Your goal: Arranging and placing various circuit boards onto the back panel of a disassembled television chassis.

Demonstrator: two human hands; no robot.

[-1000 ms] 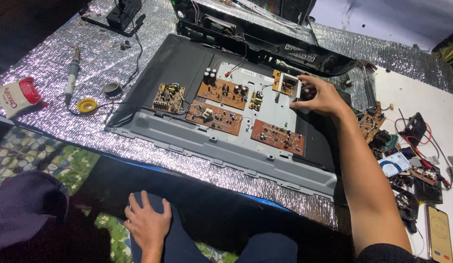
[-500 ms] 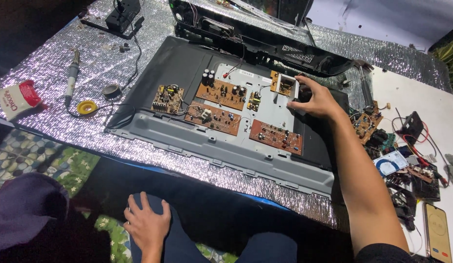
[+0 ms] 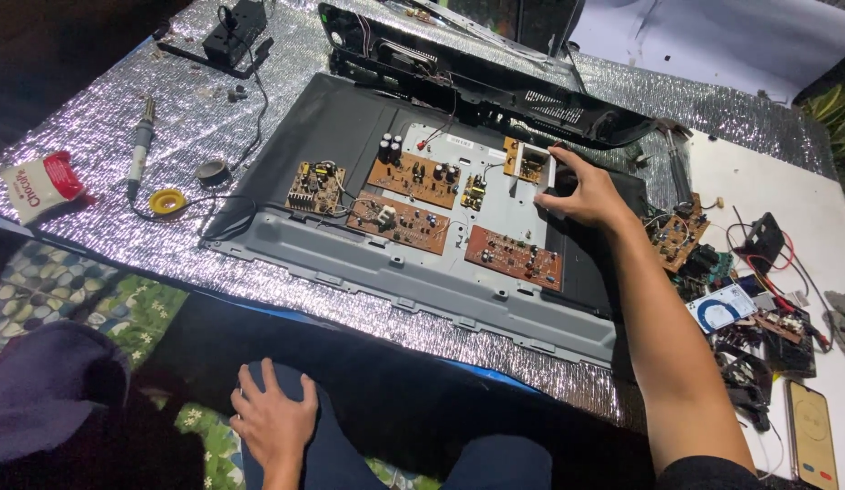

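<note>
The right hand (image 3: pixel 588 195) is stretched out over the opened back of a flat television chassis (image 3: pixel 368 263), fingers curled loosely with the fingertips on the small brown board (image 3: pixel 530 163) at the upper right of the metal plate — it touches the board's white edge, though I cannot tell whether it truly pinches it. The left hand (image 3: pixel 275 419) lies flat and open, palm down, on a dark blue knee (image 3: pixel 304 454) well away from the work. That small board sits near the top edge of the grey plate, just below the detached black back cover (image 3: pixel 495 86). Other brown circuit boards are fixed on the plate: one at the left (image 3: pixel 315 186), two long ones in the middle (image 3: pixel 413 177) (image 3: pixel 397 224), and one lower right (image 3: pixel 513 257). Everything rests on a silver foil sheet (image 3: pixel 87 100). To the left lie a soldering iron (image 3: pixel 141 145), a yellow solder reel (image 3: pixel 168 200) and a red and white packet (image 3: pixel 39 184). To the right — on white ground — sits a jumble of loose parts (image 3: pixel 749 299) and a phone (image 3: pixel 811 434)
</note>
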